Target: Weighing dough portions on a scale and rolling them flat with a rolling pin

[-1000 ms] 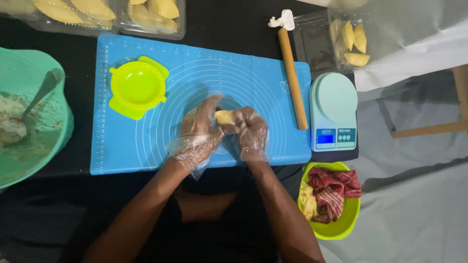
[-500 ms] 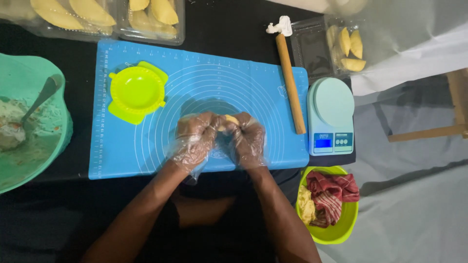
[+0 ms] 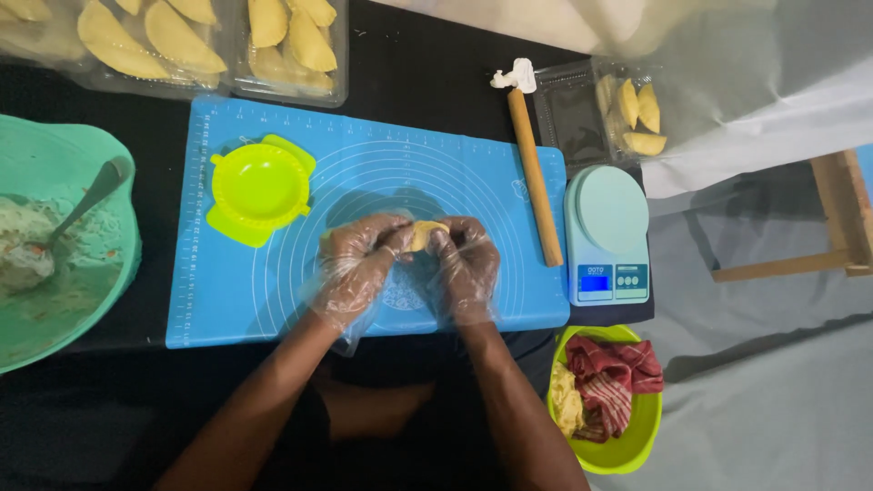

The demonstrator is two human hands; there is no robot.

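Observation:
Both my hands wear clear plastic gloves and meet over the middle of a blue silicone mat point(image 3: 273, 300). Between the fingertips sits a small lump of yellow dough point(image 3: 424, 235). My left hand point(image 3: 356, 266) pinches it from the left, my right hand point(image 3: 466, 264) from the right. The hands hide most of the dough. A lime-green round dumpling press point(image 3: 259, 188) lies open on the mat to the upper left of my hands.
A wooden rolling pin point(image 3: 534, 178) lies along the mat's right edge beside a small teal kitchen scale point(image 3: 607, 233). A teal bowl of filling with a spoon point(image 3: 55, 245) stands left. Clear trays of folded pastries point(image 3: 209, 41) line the back, and another tray of pastries point(image 3: 627, 109) sits at back right. A lime-green bowl with a red cloth point(image 3: 607, 398) sits lower right.
My hands with the dough have shifted slightly lower on the mat and closed in tighter around it. Nothing else has moved.

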